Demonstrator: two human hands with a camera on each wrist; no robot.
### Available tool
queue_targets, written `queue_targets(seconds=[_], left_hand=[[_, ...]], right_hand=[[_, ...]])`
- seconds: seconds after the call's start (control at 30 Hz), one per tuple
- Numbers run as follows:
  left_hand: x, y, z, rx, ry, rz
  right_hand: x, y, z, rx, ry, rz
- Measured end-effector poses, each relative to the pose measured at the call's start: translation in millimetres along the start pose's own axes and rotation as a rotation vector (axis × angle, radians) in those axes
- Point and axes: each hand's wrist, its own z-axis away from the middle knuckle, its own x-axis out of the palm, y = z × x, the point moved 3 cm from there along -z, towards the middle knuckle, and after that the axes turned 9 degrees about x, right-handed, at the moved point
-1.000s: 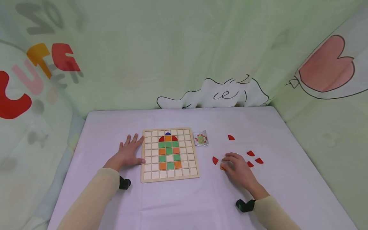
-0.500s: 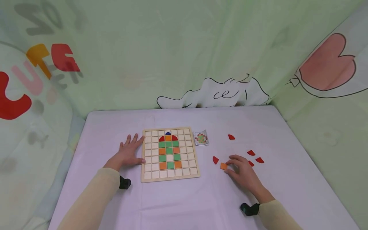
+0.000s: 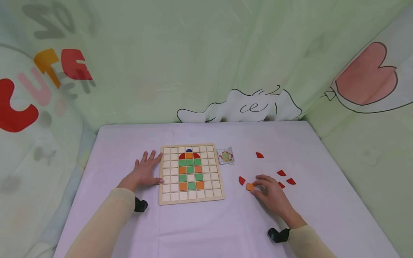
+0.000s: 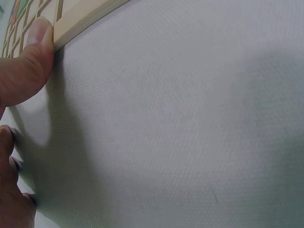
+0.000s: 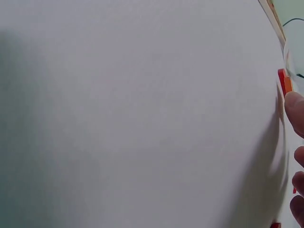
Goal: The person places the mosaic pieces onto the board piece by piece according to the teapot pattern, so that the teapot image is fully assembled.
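Observation:
A square wooden grid board [image 3: 208, 202] lies on the table, with green, orange, red and blue tiles set in its middle columns. My left hand [image 3: 145, 172] rests at the board's left edge, fingers spread; in the left wrist view its thumb [image 4: 35, 57] lies on the wooden rim. To the right of the board, my right hand [image 3: 271, 193] pinches an orange square tile [image 3: 250, 186] between thumb and index finger, low over the cloth. The right wrist view shows just a sliver of that orange tile [image 5: 288, 84] at the thumb tip. Beside it lies a red quarter-round tile [image 3: 242, 180].
A small printed pattern card [image 3: 226, 156] lies against the board's right side. Further red quarter-round tiles [image 3: 291, 181] are scattered past the right hand, with one [image 3: 259, 155] farther back. Printed cloth walls [image 3: 206, 64] enclose the table at the back and sides.
My right hand first drew back slightly to the right, uncovering the orange tile. Now the tile sits slightly farther left, at the thumb and index fingertips. The left hand and board have stayed put.

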Motion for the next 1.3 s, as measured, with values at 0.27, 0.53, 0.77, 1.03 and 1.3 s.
queue_targets(seconds=[0.27,0.53,0.77,1.03,1.3], left_hand=[[0.6,-0.4,-1.3,-0.006,-0.001,-0.007],[2.4,0.4,-2.3,-0.018,-0.012,-0.001],[1.0,0.4,-1.8,-0.02,0.0,-0.002],[1.1,0.0,-1.5,-0.016,0.002,-0.005],[-1.2,2.3,0.6,-0.015,0.005,-0.006]], right_hand=[[7,-30,-14.4,-0.071,-0.006,-0.028],[21,-78,-25.4,-0.168,-0.051,-0.076],[37,-116,-33.8,-0.245,-0.078,-0.089],[56,-149,-40.6,-0.294,-0.143,-0.076],[70,-173,-46.1,-0.354,-0.14,0.049]])
